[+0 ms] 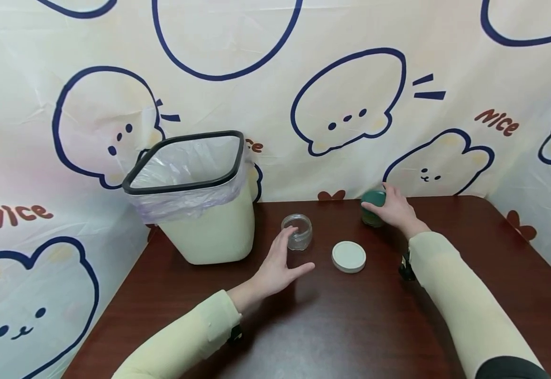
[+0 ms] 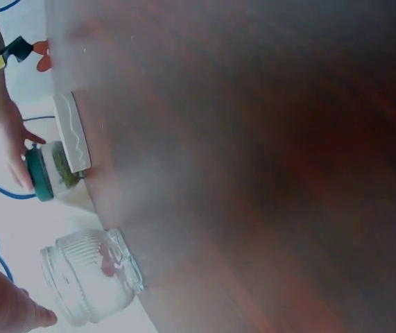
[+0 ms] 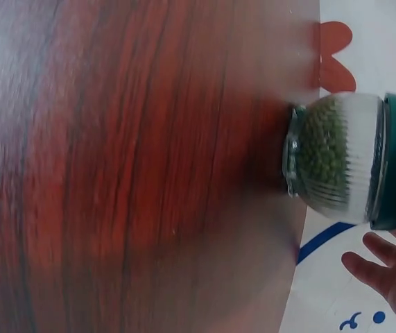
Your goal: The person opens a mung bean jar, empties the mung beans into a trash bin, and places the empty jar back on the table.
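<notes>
A glass jar with a green lid [image 1: 373,199] and small green beans inside [image 3: 322,149] stands at the back of the brown table. My right hand [image 1: 397,210] holds it by the lid between thumb and index finger; the other fingers [image 3: 381,267] stand away from the lid. My left hand [image 1: 275,269], fingers spread and holding nothing, is just in front of a clear glass jar [image 2: 90,277], which stands uncovered. Whether its fingertips touch that glass, I cannot tell. Between the two jars and nearer me lies a round white lid [image 1: 349,256].
A cream waste bin [image 1: 213,231] with a black rim and a plastic liner stands at the back left, beside the clear jar. A patterned cloth [image 1: 256,105] hangs right behind the table's back edge.
</notes>
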`<state>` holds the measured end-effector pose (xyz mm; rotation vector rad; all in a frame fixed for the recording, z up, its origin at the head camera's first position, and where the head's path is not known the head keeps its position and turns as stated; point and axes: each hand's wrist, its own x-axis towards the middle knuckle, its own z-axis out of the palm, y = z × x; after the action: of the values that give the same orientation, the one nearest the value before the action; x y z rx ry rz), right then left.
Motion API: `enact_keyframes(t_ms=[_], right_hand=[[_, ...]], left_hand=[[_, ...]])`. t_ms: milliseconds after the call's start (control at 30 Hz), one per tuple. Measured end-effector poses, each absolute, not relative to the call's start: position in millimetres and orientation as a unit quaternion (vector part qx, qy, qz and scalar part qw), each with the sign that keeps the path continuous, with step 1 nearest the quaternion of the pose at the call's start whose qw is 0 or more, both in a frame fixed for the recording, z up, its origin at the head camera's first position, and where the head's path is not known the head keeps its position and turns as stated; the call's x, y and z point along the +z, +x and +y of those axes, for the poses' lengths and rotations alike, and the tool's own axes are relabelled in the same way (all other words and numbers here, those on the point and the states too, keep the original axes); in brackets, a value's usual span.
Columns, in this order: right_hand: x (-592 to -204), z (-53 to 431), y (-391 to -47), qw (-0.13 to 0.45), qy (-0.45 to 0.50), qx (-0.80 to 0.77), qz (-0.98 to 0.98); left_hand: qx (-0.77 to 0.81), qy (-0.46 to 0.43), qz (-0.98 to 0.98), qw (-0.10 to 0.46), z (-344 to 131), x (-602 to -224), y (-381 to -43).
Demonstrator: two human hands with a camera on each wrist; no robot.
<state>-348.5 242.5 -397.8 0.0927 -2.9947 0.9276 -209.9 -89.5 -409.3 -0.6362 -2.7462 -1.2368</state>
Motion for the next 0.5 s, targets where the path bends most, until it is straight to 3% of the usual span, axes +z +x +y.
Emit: enact_keyframes(t_ms=[500], right_hand=[[-403, 230, -349, 0.008, 0.027, 0.279, -0.960]], left_hand=[[-0.418, -0.215, -0.882, -0.022, -80, -411, -189]])
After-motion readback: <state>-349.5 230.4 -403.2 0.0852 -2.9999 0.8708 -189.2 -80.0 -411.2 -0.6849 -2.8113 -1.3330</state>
